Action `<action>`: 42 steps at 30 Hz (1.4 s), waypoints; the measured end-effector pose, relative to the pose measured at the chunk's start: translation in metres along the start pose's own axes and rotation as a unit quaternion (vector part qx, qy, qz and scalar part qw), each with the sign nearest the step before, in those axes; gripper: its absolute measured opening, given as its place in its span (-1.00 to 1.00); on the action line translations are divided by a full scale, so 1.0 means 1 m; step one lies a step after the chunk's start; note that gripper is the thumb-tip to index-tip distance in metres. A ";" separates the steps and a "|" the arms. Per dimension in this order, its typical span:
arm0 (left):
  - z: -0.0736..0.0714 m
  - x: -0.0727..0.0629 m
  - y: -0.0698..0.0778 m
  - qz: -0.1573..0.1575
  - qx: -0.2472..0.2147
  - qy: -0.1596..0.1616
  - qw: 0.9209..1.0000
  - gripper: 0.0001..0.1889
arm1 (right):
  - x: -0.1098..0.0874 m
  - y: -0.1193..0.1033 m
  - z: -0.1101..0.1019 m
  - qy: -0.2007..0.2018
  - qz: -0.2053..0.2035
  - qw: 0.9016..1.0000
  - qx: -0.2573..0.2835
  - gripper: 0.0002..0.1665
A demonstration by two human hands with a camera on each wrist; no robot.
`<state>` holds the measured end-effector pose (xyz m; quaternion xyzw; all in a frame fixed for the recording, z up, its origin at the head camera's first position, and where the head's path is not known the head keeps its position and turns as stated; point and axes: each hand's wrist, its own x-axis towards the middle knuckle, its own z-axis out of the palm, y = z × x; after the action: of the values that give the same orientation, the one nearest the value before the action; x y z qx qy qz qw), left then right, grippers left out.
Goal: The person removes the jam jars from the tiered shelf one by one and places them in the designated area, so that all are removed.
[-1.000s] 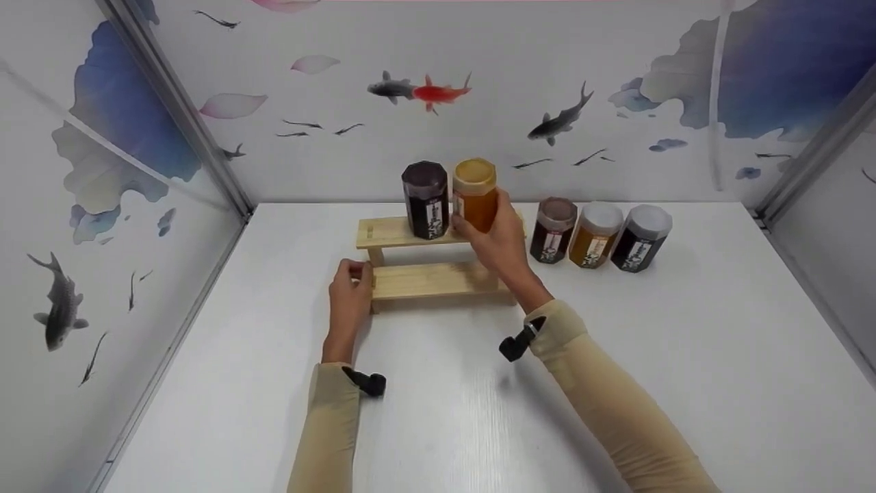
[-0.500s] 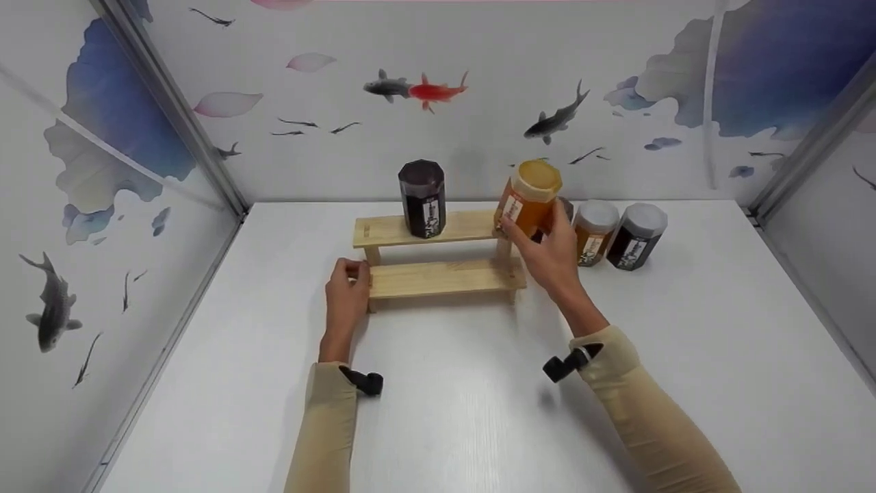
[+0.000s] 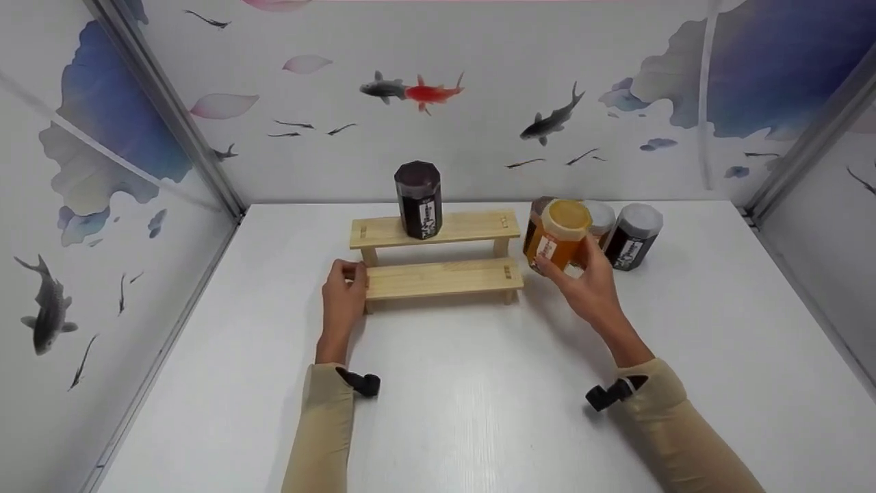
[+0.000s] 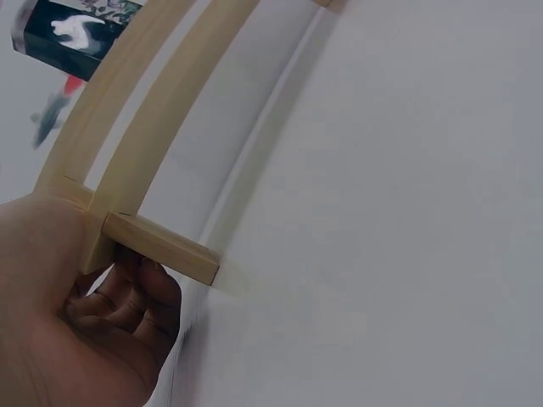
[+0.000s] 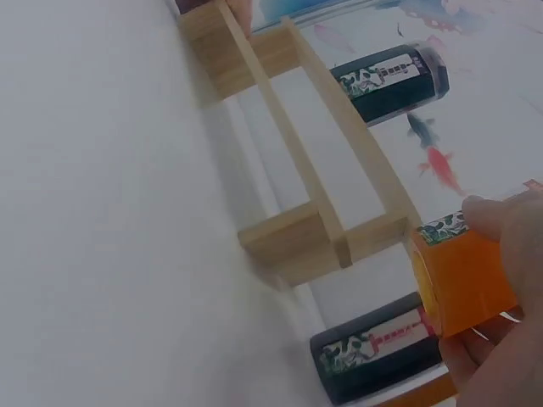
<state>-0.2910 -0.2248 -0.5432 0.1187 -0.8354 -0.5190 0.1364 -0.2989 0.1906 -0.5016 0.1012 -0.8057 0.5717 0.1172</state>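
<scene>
My right hand [image 3: 594, 293] holds an orange honey jar [image 3: 558, 252] with a yellow lid, thumb across its front. The jar overlaps a brown-lidded dark jar [image 3: 536, 222] and a white-lidded amber jar [image 3: 602, 218] in the head view, partly hiding both. In the right wrist view the held jar [image 5: 468, 280] is above the label of the standing dark jar [image 5: 382, 348]. At the left end of a two-tier wooden rack [image 3: 445, 279], my left hand [image 3: 344, 294] grips the lower board, fingers curled beneath it in the left wrist view. A dark jar [image 3: 419, 202] stands on the upper tier.
Another dark jar [image 3: 635, 238] with a whitish lid stands at the right end of the row on the white table [image 3: 438, 397]. Behind the table rises a wall panel [image 3: 479, 41] painted with fish; side panels flank it.
The orange jar has left the upper tier in my right hand, moving right and then down in front of the row of jars. My left hand keeps its grip on the rack.
</scene>
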 end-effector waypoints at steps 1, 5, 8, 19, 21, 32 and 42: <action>0.000 0.001 0.000 0.003 0.000 0.002 1.000 -0.69 | -0.001 0.005 -0.003 -0.009 0.002 1.000 -0.002 -0.03; -0.001 0.002 0.000 0.007 0.000 0.009 1.000 -0.71 | -0.002 0.025 -0.013 -0.054 0.012 0.998 -0.010 -0.01; -0.002 0.002 0.000 0.004 0.002 0.010 1.000 -0.71 | -0.003 0.038 -0.018 -0.091 0.035 0.995 -0.021 0.05; -0.003 0.002 0.000 0.002 0.006 0.000 1.000 -0.70 | -0.003 0.049 -0.027 -0.097 0.121 0.987 -0.038 0.16; -0.003 0.002 0.000 0.001 0.006 0.000 1.000 -0.70 | -0.003 0.049 -0.027 -0.088 0.129 0.987 -0.034 0.13; 0.000 0.002 -0.001 0.001 0.005 0.007 1.000 -0.71 | -0.002 0.053 -0.031 -0.078 0.115 0.988 -0.062 -0.14; -0.001 0.001 0.000 0.004 0.007 0.005 1.000 -0.71 | -0.002 0.060 -0.035 -0.110 0.112 0.986 -0.058 -0.09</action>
<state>-0.2920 -0.2256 -0.5427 0.1193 -0.8387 -0.5120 0.1421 -0.3125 0.2431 -0.5454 0.0653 -0.8519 0.5187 -0.0309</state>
